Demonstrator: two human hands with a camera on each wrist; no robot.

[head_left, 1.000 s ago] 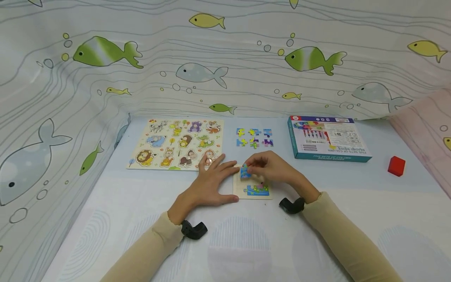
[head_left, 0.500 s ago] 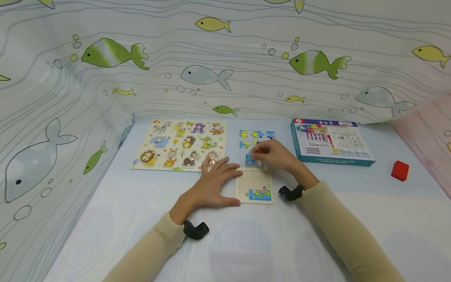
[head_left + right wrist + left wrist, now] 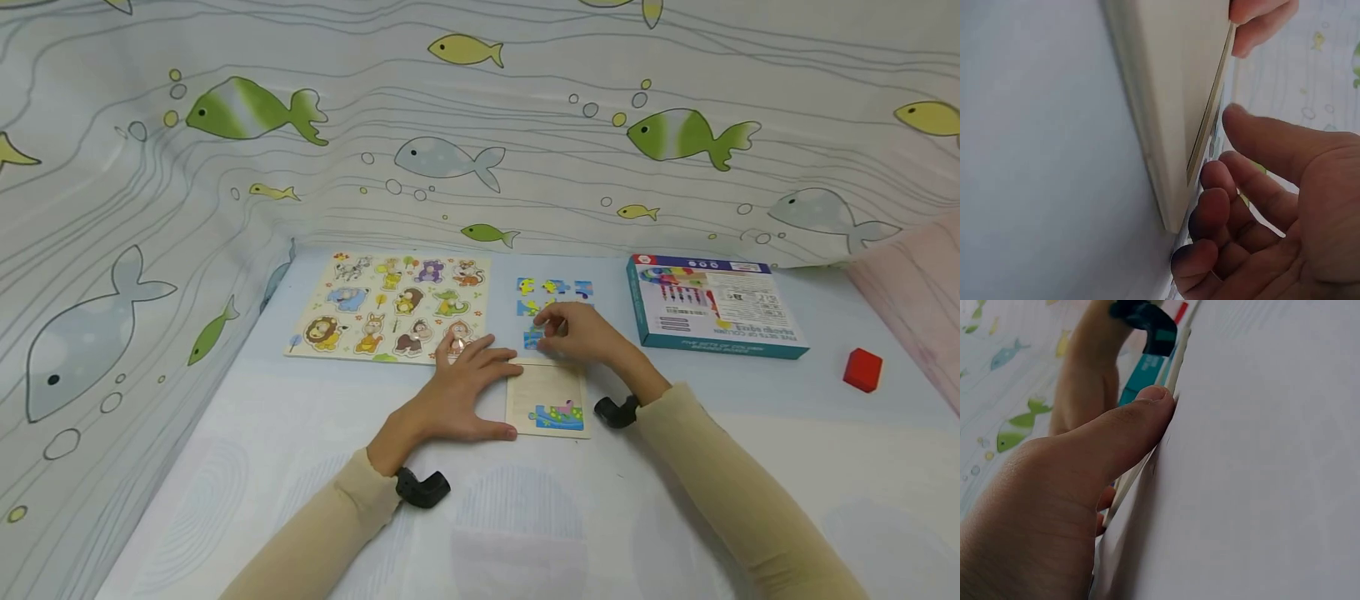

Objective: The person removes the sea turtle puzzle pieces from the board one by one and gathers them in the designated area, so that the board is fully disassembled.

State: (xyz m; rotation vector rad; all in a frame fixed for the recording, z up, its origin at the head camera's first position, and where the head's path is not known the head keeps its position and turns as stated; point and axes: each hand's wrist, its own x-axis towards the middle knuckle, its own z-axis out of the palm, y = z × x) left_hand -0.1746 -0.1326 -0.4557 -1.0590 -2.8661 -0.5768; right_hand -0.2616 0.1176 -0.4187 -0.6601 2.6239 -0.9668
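Observation:
In the head view a small wooden puzzle tray [image 3: 545, 387] lies on the table, with blue-green jigsaw pieces [image 3: 558, 417] in its front right corner. My left hand [image 3: 461, 404] is spread at its left side. Its thumb touches the front corner and its fingertips rest at the back corner. Just beyond the tray my right hand [image 3: 581, 333] hovers beside a blue jigsaw piece [image 3: 532, 339]. Thumb [image 3: 1266, 134] and curved fingers stand apart in the right wrist view, with nothing visible between them. Several more jigsaw pieces [image 3: 527, 287] lie behind, partly hidden by this hand.
A larger animal puzzle board [image 3: 352, 321] lies left of the tray, under some left fingers. A flat teal-edged box [image 3: 720, 308] is at the back right, and a red block [image 3: 862, 370] farther right. Fish-print cloth [image 3: 555, 192] rises behind the table.
My right hand has carried the blue piece from over the tray back to the other loose pieces and let go. The left hand has stayed at the tray. The head view has shifted slightly.

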